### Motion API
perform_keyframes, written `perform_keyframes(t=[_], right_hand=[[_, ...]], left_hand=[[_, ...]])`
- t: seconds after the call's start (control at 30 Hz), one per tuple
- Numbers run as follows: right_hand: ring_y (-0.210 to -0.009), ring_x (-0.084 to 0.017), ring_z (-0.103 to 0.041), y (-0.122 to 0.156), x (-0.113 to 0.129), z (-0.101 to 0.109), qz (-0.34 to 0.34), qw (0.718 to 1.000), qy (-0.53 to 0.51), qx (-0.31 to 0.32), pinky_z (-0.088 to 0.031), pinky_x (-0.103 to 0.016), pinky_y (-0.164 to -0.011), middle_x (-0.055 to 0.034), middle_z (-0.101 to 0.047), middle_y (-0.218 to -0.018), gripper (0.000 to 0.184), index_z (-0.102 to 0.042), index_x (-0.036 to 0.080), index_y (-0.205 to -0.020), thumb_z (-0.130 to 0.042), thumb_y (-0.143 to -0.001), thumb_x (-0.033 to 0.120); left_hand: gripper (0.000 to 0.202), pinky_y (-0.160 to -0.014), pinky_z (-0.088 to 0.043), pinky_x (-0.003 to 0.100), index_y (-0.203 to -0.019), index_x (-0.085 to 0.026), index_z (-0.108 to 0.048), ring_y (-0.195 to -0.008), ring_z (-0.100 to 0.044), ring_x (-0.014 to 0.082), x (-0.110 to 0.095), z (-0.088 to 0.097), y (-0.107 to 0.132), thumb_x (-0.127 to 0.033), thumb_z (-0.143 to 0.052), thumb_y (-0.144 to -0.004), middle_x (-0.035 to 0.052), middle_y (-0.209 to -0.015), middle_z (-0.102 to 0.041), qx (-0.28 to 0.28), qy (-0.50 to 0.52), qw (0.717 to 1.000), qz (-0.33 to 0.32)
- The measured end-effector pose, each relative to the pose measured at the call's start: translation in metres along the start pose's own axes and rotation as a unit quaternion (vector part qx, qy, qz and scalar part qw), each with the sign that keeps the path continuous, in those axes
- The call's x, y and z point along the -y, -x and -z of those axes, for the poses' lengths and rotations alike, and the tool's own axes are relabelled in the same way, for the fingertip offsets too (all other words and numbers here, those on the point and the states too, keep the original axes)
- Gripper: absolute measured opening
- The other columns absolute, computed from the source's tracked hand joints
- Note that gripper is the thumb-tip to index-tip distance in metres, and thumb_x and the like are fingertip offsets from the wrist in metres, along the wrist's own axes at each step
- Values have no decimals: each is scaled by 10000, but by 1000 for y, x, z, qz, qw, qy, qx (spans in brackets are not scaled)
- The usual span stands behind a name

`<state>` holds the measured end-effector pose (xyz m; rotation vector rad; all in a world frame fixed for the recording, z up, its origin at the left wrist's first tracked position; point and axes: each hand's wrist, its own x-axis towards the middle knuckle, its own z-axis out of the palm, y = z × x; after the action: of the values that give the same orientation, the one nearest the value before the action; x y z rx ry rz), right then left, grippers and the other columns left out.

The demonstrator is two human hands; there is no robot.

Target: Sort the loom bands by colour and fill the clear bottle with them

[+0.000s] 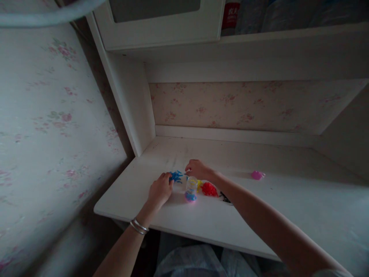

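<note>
A loose pile of thin blue rubber bands point(175, 177) lies on the white desk, with the bent fingers of my left hand point(160, 189) resting against its near left side. To its right, a small clear jar point(191, 186) stands with blue bands gathered in its pinkish bottom. My right hand point(197, 169) is just behind and above the jar, thumb and fingertips pinched together. A bit of blue shows below that pinch. Beside the jar are some yellow bands point(199, 186), a red heap of bands point(209, 189) and black bands point(225, 197), partly hidden by my right forearm.
A pink lid-like piece point(257, 175) lies farther right on the white desk point(276, 215). Above the desk hangs a shelf point(259, 46) holding plastic bottles, one with a red label point(230, 15). A side panel point(129, 100) and papered wall point(52, 134) bound the left.
</note>
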<state>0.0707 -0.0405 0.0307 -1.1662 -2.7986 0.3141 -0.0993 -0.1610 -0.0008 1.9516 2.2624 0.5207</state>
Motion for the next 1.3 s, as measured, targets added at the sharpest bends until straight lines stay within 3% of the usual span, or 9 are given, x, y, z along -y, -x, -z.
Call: perform_keyframes(t=[0.1, 0.27, 0.57, 0.73, 0.87, 0.97, 1.1, 1.3], right_hand=[[-916, -203, -617, -8, 2, -10, -8, 999, 19, 31, -438, -230, -736, -76, -676, -982, 260, -727, 233, -950, -603, -750, 342], [-821, -214, -644, -17, 4, -20, -30, 998, 27, 39, -453, -240, -649, -87, -696, -907, 230, -741, 210, -883, -582, -726, 266], [-874, -162, -618, -10, 14, -12, -54, 995, -50, -62, -432, -204, -735, -58, -685, -963, 240, -712, 199, -914, -505, -797, 235], [-818, -133, -617, 17, 16, 5, -77, 976, -153, -138, -434, -194, -703, -23, -692, -908, 269, -669, 205, -960, -436, -856, 290], [-744, -138, -599, 54, 22, 25, -61, 902, -377, -201, -445, -213, -648, -21, -670, -801, 237, -654, 185, -870, -510, -807, 363], [-746, -141, -580, 82, 31, 40, -33, 867, -450, -213, -451, -233, -659, -24, -642, -795, 237, -641, 184, -854, -567, -773, 394], [-726, -134, -552, 102, 39, 48, -2, 874, -437, -211, -439, -243, -648, -26, -604, -804, 207, -661, 197, -810, -599, -770, 391], [-737, -137, -552, 100, 40, 38, 13, 883, -423, -202, -433, -249, -661, -33, -599, -829, 176, -692, 204, -824, -603, -790, 352]], left_hand=[[211, -771, -439, 285, -1017, -243, -594, -889, -619, 188, 0, 0, -2, -289, -441, -879, 63, -1073, -607, 13, -2, 1000, 2], [213, -766, -436, 284, -973, -234, -609, -885, -619, 191, -1, 2, -1, -290, -424, -884, 60, -1016, -622, -9, 7, 1000, 5], [204, -776, -439, 246, -914, -202, -654, -835, -608, 158, 10, 10, -5, -302, -497, -828, 42, -927, -666, -41, 121, 992, 0], [234, -742, -460, 251, -874, -207, -673, -806, -624, 170, 20, 11, -9, -353, -514, -785, 19, -855, -695, -20, 216, 976, 22], [261, -768, -455, 255, -859, -219, -689, -838, -626, 174, 19, 11, -6, -365, -483, -793, 19, -892, -703, -14, 226, 974, 17], [275, -763, -459, 255, -869, -205, -693, -843, -628, 175, 16, 9, -5, -374, -494, -784, 28, -893, -703, -23, 246, 969, 15], [296, -760, -466, 262, -889, -187, -687, -836, -632, 180, 11, 8, -5, -398, -513, -774, 37, -872, -705, -22, 282, 959, 26], [286, -774, -464, 268, -889, -181, -677, -856, -631, 186, 7, 14, -5, -388, -520, -771, 42, -878, -702, -21, 281, 958, 47]])
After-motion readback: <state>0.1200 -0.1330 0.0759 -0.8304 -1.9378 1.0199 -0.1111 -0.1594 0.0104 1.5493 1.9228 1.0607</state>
